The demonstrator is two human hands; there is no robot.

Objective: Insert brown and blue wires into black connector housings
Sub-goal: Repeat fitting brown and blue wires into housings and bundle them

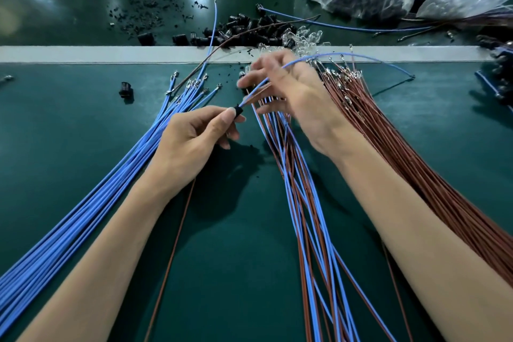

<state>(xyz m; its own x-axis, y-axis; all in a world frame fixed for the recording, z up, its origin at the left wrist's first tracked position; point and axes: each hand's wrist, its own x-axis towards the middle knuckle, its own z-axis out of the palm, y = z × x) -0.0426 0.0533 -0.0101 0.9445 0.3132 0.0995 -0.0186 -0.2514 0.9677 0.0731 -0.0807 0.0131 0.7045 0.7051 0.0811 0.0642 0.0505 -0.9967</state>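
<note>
Sitting pinched in left hand [191,136]: housing [238,111]

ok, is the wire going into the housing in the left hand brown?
No, the wire entering the black housing that the left hand pinches is blue.

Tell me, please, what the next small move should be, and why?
Probably push the blue wire further into the black housing: the left hand pinches the housing, the wire's end just meets it, and the right hand holds the wire close behind. Whether it is seated cannot be seen.
</note>
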